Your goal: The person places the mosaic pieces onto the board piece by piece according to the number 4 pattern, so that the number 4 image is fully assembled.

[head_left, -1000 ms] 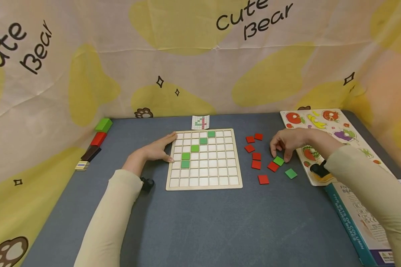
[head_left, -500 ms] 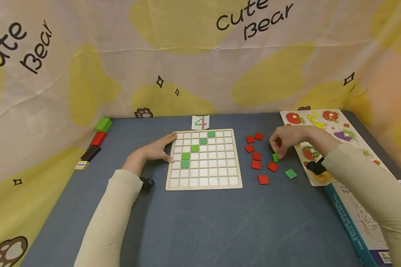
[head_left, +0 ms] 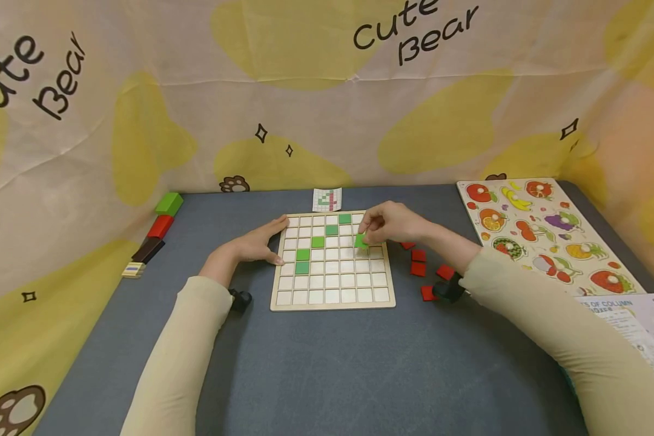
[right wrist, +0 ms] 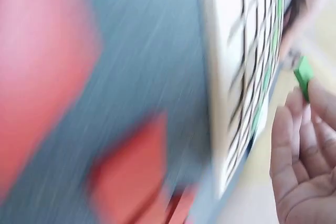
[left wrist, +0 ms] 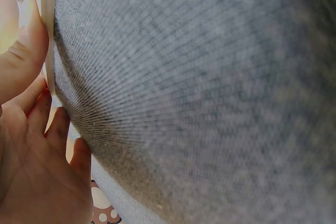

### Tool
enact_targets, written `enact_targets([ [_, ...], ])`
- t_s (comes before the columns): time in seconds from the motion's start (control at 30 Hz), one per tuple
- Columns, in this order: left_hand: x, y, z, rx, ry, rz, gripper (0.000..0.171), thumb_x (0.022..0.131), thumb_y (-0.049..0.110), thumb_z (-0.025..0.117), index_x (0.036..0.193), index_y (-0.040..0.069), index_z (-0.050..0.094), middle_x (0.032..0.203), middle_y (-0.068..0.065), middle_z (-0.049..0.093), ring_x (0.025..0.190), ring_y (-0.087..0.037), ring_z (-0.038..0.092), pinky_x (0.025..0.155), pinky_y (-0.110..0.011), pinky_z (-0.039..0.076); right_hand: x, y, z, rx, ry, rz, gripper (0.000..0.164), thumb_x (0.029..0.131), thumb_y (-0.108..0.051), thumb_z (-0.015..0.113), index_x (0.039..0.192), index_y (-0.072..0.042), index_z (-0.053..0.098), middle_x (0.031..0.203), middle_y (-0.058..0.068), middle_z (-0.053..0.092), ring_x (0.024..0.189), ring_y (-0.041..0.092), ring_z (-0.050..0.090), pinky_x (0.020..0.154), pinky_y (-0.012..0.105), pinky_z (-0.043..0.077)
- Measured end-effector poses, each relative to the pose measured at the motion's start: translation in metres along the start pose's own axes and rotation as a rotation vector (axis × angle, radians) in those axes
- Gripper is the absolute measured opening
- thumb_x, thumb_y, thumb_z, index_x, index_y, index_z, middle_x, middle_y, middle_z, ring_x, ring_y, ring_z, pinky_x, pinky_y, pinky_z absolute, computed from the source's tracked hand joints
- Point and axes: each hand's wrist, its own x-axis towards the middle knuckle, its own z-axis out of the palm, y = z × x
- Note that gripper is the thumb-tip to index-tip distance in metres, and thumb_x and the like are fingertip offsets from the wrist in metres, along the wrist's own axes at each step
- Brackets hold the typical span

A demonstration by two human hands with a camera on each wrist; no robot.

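Note:
My left hand rests along the left edge of a wooden grid board, fingers extended and thumb on the lower part of that edge. The left wrist view shows its thumb and fingertips touching the rim. Between thumb and fingers my right hand pinches a green square tile, held over the right part of the grid; this tile also shows in the right wrist view. Several green tiles lie in the grid in a stepped line, with white squares elsewhere.
Several loose red tiles lie right of the board, partly hidden by my right arm. Behind the board is a small pattern card. A fruit puzzle board and a box lie to the right. Coloured blocks line the left edge.
My right hand has picked up a green tile from among the loose tiles and moved left with it, to above the board. My left hand has stayed on the board's edge.

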Motion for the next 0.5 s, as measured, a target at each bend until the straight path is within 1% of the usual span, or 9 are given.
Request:
enact_targets([
  [0.1,0.000,0.000,0.000,0.007,0.001,0.005,0.105,0.083,0.017,0.077,0.160,0.005,0.006,0.169,-0.015,-0.005,0.156,-0.038,-0.005,0.125,-0.058,0.007,0.011,-0.018,0.025,0.014,0.013,-0.016,0.017,0.087,-0.012,0.073,0.103,-0.008,0.073,0.087,0.006,0.073,0.080,0.019,0.068,0.072,0.028,0.054],
  [0.23,0.001,-0.001,0.000,0.015,0.003,0.009,0.104,0.084,0.016,0.077,0.160,0.005,0.007,0.169,-0.015,-0.005,0.156,-0.037,-0.004,0.125,-0.058,0.007,0.024,-0.036,0.053,-0.004,0.051,0.005,0.012,0.085,-0.011,0.074,0.096,-0.009,0.075,0.082,0.005,0.075,0.074,0.015,0.069,0.070,0.023,0.052],
  [0.33,0.002,-0.001,0.000,0.012,0.003,0.003,0.104,0.084,0.017,0.077,0.160,0.006,0.006,0.169,-0.014,-0.005,0.156,-0.037,-0.005,0.125,-0.058,0.007,0.030,-0.045,0.068,-0.048,0.095,0.041,0.009,0.083,-0.013,0.077,0.092,-0.011,0.077,0.080,0.002,0.074,0.071,0.010,0.065,0.069,0.020,0.048],
  [0.43,0.002,-0.002,0.000,0.004,-0.001,-0.002,0.104,0.084,0.017,0.077,0.160,0.006,0.006,0.169,-0.014,-0.005,0.156,-0.037,-0.005,0.125,-0.058,0.006,0.034,-0.051,0.079,-0.079,0.128,0.049,0.007,0.083,-0.012,0.077,0.090,-0.010,0.077,0.081,0.004,0.074,0.071,0.011,0.063,0.070,0.021,0.048],
  [0.5,0.002,-0.002,0.000,0.002,-0.003,-0.006,0.104,0.084,0.017,0.077,0.160,0.006,0.006,0.169,-0.014,-0.006,0.156,-0.037,-0.005,0.125,-0.058,0.006,0.035,-0.053,0.084,-0.092,0.138,0.046,0.006,0.083,-0.010,0.076,0.089,-0.009,0.078,0.082,0.006,0.075,0.071,0.012,0.064,0.071,0.022,0.050],
])
